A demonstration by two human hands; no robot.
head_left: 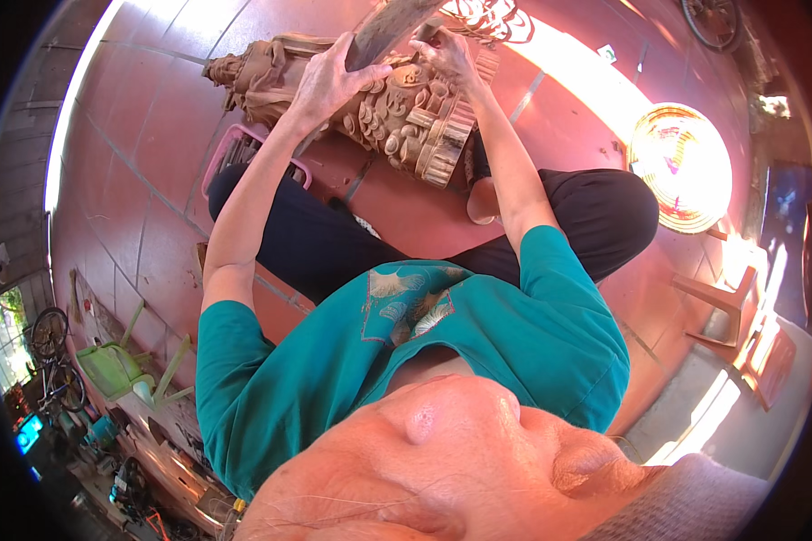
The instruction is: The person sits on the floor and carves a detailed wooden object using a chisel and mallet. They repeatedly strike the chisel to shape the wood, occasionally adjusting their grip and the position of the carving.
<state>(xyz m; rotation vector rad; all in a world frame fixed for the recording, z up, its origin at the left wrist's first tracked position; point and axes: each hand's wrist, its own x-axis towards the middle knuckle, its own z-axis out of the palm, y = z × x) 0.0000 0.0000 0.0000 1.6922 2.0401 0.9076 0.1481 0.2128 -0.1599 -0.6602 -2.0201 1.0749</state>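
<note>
A brown carved wooden sculpture [370, 113] lies on its side on the floor in front of me, its narrow end to the left and its ribbed, wider end to the right. Over its far side slants a weathered wooden board [390, 34], which runs out of view at the top. My left hand [329, 83] grips the board's lower end, thumb stretched across it. To the right of the board, my right hand [446, 56] is above the carving with its fingers curled. What those fingers hold, if anything, is too small to make out.
A pink plastic basket [218, 160] with slim tools stands by my left knee. To my right lie a round woven tray [681, 167] and a brown chair [726, 307]. A green chair [115, 368] and bicycles [52, 356] are at the lower left. My legs are folded on the tiled floor.
</note>
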